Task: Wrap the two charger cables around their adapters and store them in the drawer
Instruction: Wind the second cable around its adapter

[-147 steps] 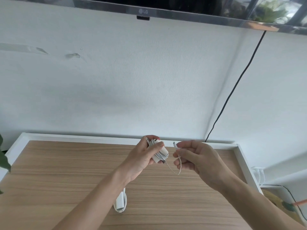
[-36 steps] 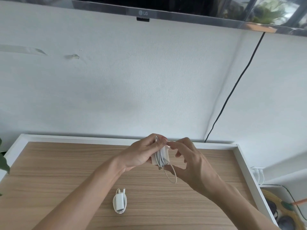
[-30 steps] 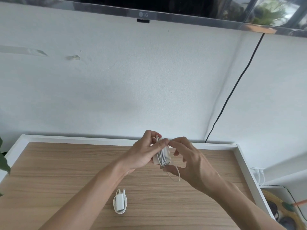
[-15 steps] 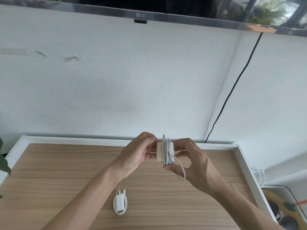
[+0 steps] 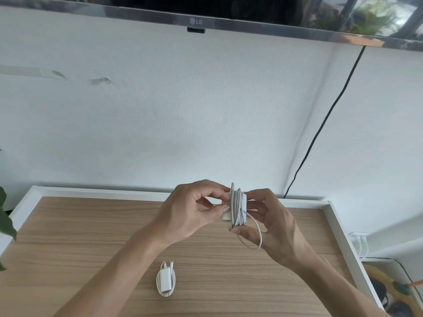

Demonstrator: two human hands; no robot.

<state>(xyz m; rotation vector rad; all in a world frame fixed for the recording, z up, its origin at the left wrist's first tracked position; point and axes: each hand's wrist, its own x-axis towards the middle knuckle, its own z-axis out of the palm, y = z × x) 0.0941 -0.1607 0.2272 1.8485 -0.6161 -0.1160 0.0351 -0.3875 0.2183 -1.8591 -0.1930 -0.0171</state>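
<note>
Charger [image 5: 238,208] is small, light and bendy; left hand [image 5: 192,213] pinches its block, right hand [image 5: 272,223] pinches the coils at 3 o'clock.

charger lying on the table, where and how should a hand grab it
Judging by its pose, pinch the charger across its two long sides from above. It lies flat on the table, cable looped around its edge, so a side pinch would also trap the loops.

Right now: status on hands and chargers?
Both hands grip second charger, one cable loop loose. First charger wrapped, on tabletop. No drawer visible.
</note>
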